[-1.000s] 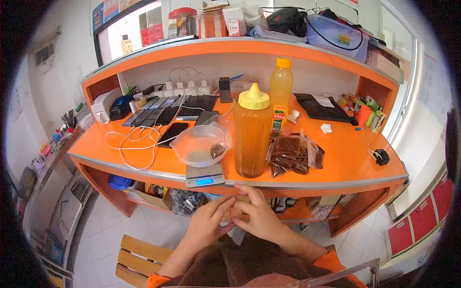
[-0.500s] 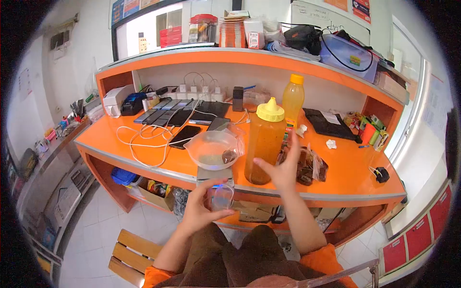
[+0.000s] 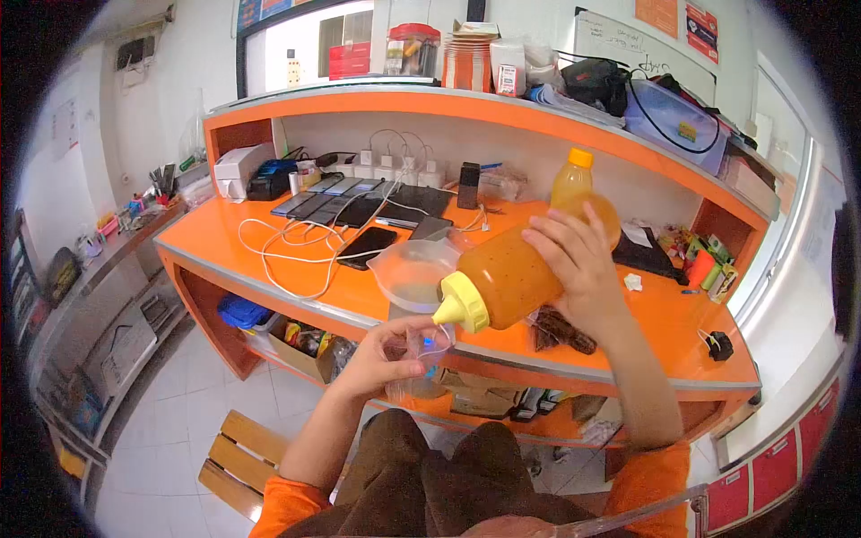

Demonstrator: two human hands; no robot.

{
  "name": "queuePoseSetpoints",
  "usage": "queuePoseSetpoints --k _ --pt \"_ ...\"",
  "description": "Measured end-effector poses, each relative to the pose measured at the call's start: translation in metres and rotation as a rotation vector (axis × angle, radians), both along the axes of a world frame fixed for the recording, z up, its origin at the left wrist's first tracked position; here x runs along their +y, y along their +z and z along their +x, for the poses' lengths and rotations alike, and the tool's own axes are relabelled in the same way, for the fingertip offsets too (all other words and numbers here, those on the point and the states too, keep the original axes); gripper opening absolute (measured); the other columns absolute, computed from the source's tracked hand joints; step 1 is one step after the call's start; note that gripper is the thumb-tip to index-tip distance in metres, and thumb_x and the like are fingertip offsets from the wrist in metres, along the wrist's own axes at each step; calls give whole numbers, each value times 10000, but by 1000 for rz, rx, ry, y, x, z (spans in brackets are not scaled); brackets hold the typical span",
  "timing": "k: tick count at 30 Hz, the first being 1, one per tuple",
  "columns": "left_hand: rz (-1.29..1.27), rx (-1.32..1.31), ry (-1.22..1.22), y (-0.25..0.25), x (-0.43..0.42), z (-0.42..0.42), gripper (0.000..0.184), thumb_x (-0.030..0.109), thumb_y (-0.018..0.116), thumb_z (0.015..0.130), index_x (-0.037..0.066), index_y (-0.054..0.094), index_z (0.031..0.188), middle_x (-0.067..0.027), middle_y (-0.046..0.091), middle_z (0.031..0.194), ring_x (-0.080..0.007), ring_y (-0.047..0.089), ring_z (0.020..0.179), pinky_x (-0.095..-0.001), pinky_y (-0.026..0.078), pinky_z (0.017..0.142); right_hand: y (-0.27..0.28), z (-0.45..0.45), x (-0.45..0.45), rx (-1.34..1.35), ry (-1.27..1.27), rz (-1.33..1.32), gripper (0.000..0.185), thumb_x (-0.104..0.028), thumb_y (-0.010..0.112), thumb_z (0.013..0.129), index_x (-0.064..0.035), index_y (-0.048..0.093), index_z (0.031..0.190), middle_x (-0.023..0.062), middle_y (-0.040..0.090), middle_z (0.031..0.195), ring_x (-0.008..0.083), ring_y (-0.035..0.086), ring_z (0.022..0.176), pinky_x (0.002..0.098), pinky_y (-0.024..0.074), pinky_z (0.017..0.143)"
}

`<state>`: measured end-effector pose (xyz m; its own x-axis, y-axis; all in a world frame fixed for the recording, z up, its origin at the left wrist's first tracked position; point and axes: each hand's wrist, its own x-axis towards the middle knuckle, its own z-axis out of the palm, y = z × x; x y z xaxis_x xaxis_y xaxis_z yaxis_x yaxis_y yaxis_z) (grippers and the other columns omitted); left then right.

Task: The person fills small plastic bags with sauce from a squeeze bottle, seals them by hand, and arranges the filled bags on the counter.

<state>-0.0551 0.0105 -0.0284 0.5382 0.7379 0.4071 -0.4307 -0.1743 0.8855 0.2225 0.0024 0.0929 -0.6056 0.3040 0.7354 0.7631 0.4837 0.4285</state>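
Note:
My right hand [image 3: 578, 269] is wrapped round a large squeeze bottle [image 3: 511, 278] of orange-brown sauce. The bottle is tipped, its yellow nozzle cap [image 3: 465, 303] pointing down and left. Below the nozzle tip, my left hand [image 3: 381, 359] pinches a small clear plastic bag [image 3: 429, 345] with its mouth spread; whether the tip touches it I cannot tell. Just behind stands a translucent plastic bowl [image 3: 414, 269], partly covered by the bottle. A second yellow-capped bottle [image 3: 574, 175] stands upright behind the squeeze bottle. Dark plastic-wrapped packets [image 3: 563, 330] lie under my right wrist.
Several phones and tablets [image 3: 332, 202] with white cables [image 3: 269, 255] lie on the orange desk [image 3: 211, 242]. A black charger [image 3: 717, 345] rests at the right end. Boxes and a plastic bin [image 3: 673, 125] line the upper shelf. A wooden slatted seat [image 3: 238, 457] stands below left.
My right hand, open beside the upright squeeze bottle before, has gripped it, lifted it and tipped it leftward over the plastic bag. My left hand still holds the bag. The view has shifted slightly.

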Motion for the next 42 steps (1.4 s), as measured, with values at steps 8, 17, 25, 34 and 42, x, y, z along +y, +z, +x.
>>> queuePoseSetpoints --k 8,17,25,34,42 --pt "-96 4 -121 -6 9 14 724 333 801 672 2 505 1243 -80 612 1102 -166 577 1010 -299 443 884 47 -9 -15 -375 20 286 358 -181 533 792 -192 533 1150 -31 541 1159 162 493 1144 512 290 1060" --pt "-108 -26 -188 -1 13 24 710 372 785 684 -40 512 1194 -109 614 1083 -180 593 982 -307 458 887 61 -18 -18 -449 102 316 277 -177 557 775 -164 581 1051 -43 588 1081 145 523 1101 496 324 1044" --pt "-146 -71 -201 0 12 25 739 387 781 688 -60 491 1200 -100 608 1076 -174 597 969 -297 462 870 64 -16 -17 -444 116 253 263 -159 561 774 -135 607 1033 -16 602 1099 178 541 1093 520 336 1032" --pt "-210 -77 -222 2 18 21 752 388 794 671 -51 491 1200 -89 609 1070 -159 601 944 -292 470 852 59 -9 -7 -437 48 250 322 -152 538 788 -148 566 1109 -15 575 1153 180 506 1134 514 307 1049" --pt "-228 -86 -153 14 29 14 703 314 789 687 -33 476 1211 -90 604 1075 -170 598 934 -292 474 829 39 3 7 -240 -96 43 592 -186 689 655 -115 488 1207 47 518 1212 242 482 1140 482 301 1043"
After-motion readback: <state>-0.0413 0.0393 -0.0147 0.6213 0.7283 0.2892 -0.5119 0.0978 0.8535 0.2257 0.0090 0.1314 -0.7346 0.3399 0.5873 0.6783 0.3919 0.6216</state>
